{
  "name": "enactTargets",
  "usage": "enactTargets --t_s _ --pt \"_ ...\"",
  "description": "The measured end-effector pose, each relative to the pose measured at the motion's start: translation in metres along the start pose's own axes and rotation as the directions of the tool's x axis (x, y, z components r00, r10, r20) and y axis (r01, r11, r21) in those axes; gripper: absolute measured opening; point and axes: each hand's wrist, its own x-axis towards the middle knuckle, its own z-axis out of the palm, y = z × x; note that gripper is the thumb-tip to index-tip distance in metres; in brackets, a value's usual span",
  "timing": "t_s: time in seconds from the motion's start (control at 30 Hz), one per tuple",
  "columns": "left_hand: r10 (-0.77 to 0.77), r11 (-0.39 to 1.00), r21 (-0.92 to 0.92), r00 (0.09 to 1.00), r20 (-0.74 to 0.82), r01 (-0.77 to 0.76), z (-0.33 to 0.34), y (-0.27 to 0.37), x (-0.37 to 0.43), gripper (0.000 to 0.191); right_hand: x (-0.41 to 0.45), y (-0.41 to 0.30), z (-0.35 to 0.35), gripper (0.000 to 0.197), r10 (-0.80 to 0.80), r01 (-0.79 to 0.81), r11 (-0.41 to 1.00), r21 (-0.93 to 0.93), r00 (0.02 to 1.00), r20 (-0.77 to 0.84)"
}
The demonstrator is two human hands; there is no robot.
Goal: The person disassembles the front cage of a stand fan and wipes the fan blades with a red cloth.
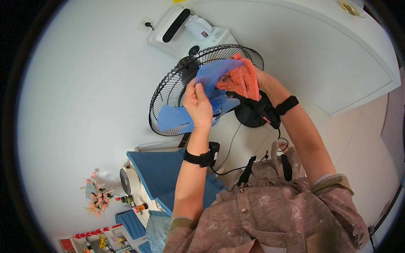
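A standing fan with its front guard off has translucent blue blades [172, 117] inside a black wire rear guard [154, 115]. My left hand [197, 102] pinches the edge of the upper blade [210, 74] between thumb and fingers. An orange cloth [242, 79] with dark smudges lies against that blade's right end, held by my right hand [260, 77]. The cloth covers most of the right-hand fingers. Below, the round black fan base [250, 117] rests on the floor. Both wrists wear black straps with small devices.
Behind the fan, a white cabinet top [180, 47] carries a white electric kettle [199, 27]. A power plug [147, 24] sits in the wall socket. At lower left, a blue-covered surface [158, 167] adjoins a small white fan [129, 181] and pink flowers [99, 197]. A cable [232, 139] trails across the floor.
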Motion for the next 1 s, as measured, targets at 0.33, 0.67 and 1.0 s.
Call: enactTargets --t_s 0.33,0.67,1.0 --pt "-0.022 0.999 0.03 0.998 0.055 0.02 -0.002 0.009 0.001 0.019 -0.02 -0.007 0.001 0.03 -0.602 0.536 0.198 -0.821 0.727 0.329" --pt "-0.079 0.995 -0.052 0.98 0.18 0.09 -0.001 0.008 0.005 0.018 -0.044 0.058 0.057 0.029 -0.55 0.391 0.759 -0.52 0.813 -0.19" --pt "-0.096 0.995 0.056 0.98 0.176 0.087 -0.006 0.001 0.005 0.018 -0.042 0.081 0.073 0.035 -0.592 0.404 0.124 -0.906 0.763 0.259"
